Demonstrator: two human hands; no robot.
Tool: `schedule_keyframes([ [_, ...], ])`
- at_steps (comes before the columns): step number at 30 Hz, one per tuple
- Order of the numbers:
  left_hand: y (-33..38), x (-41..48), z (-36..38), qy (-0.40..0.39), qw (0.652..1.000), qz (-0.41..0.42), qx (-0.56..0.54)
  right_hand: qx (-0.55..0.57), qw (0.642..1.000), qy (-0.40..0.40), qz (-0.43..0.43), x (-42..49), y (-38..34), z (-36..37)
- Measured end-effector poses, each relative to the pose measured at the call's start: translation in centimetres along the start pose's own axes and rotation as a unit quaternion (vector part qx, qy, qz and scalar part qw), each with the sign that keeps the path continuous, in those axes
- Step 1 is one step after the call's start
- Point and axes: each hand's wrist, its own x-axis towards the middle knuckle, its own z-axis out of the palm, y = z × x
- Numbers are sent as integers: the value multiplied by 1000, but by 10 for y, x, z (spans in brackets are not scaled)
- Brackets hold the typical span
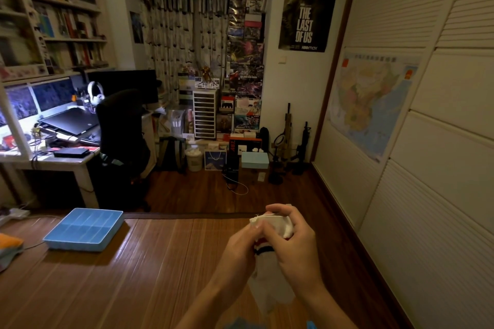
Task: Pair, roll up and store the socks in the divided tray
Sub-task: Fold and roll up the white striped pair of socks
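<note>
Both my hands hold white socks [272,224] up above the bamboo mat. My left hand [238,251] pinches the upper edge from the left. My right hand [296,243] curls round the bunched top from the right. A dark and red stripe shows on the cloth between my hands, and the rest hangs down toward my lap [270,294]. The blue divided tray [107,238] sits on the mat to the left, well apart from my hands; its compartments look bare.
A pile of folded cloth, orange on top [8,246], lies at the left edge. The mat [160,262] ends at a wooden floor beyond. A desk and black chair [120,141] stand at the far left, wardrobe doors [427,195] on the right.
</note>
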Motion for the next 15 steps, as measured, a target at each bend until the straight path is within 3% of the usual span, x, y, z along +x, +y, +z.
schedule_keyframes([
  [15,-4,1,-13,45,999,10,-1,4,1000,-5,12,8,-1,-16],
])
